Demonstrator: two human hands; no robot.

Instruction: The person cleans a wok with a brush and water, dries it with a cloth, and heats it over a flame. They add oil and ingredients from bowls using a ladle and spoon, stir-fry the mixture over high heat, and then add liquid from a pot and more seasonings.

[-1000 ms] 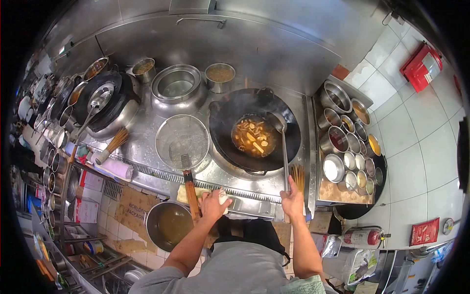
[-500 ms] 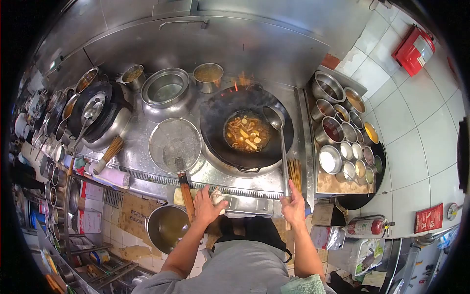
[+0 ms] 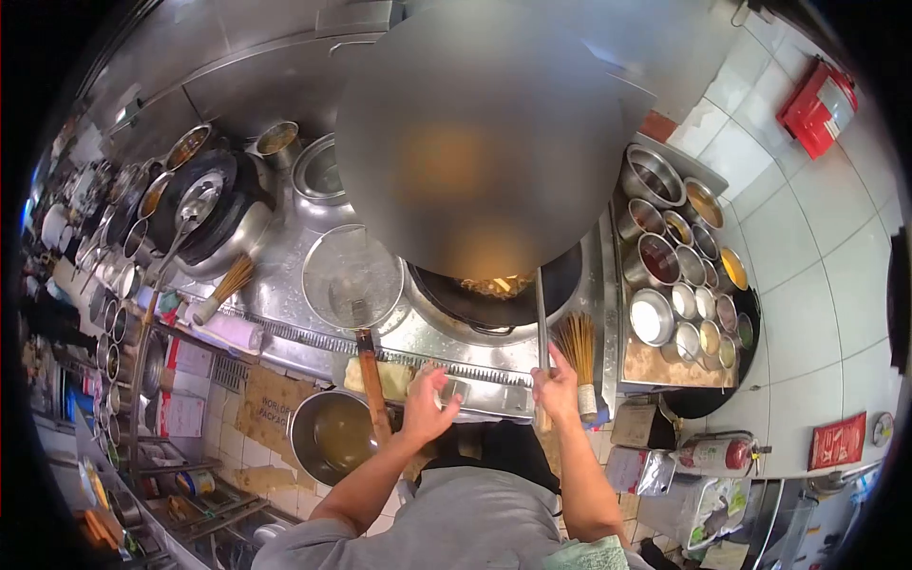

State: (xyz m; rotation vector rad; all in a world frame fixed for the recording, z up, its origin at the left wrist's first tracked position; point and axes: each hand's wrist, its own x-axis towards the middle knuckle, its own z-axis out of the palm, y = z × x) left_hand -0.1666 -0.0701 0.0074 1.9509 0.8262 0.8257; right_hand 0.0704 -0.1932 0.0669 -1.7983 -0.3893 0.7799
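My right hand [image 3: 559, 391] is closed around the handle of a long metal ladle [image 3: 541, 328], which runs up toward the wok [image 3: 442, 302]. A large round grey blur covers most of the wok and the ladle's bowl. Only a strip of browned food [image 3: 499, 286] shows below the blur's edge. Held above the counter's front edge, my left hand [image 3: 429, 404] has its thumb apart from its bent fingers, with nothing visible in it. To its left lies a mesh strainer [image 3: 352, 277] with a wooden handle. A folded cloth [image 3: 388, 376] sits beside that handle.
A bamboo brush [image 3: 575, 344] stands right of the ladle. Seasoning pots [image 3: 659, 258] crowd a board at the right. A second bamboo brush [image 3: 226, 287] lies at the left. A deep pot of liquid [image 3: 334, 439] stands below the counter. A fire extinguisher [image 3: 714, 453] is at the lower right.
The round grey blur now covers most of the wok. My left hand has moved right, away from the strainer handle. The ladle handle stands more upright, and my right hand has shifted slightly left.
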